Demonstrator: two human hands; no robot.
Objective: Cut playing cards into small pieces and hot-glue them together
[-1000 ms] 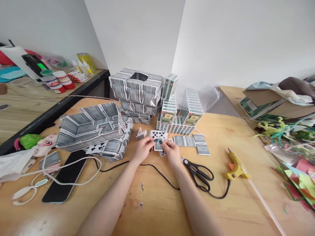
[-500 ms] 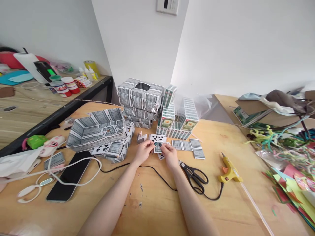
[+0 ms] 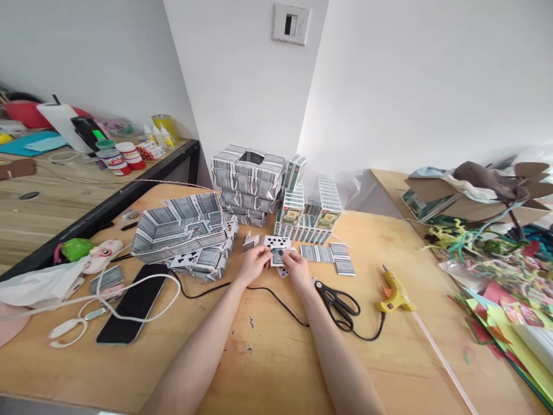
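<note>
Between my two hands is a playing card [image 3: 277, 257] with its patterned back towards me. My left hand [image 3: 256, 262] pinches its left side and my right hand [image 3: 297, 266] pinches its right side. Just beyond lies a face-up spade card [image 3: 276, 241], partly covered by the held card and my fingers. A folded card [image 3: 250, 241] stands to the left of it. Right of my right hand, several cards [image 3: 317, 253] lie back up, and another joined piece [image 3: 343, 259] is beside them.
Scissors [image 3: 339, 305] and a yellow glue gun [image 3: 395, 293] lie to the right. Card-built boxes [image 3: 246, 176] and stacked card packs [image 3: 328, 202] stand at the back. An open card tray [image 3: 181, 225], a phone [image 3: 133, 305] and white cables are on the left.
The camera view has tilted up slightly, so the surroundings sit a little differently. Both hands still grip the card, in nearly the same pose.
</note>
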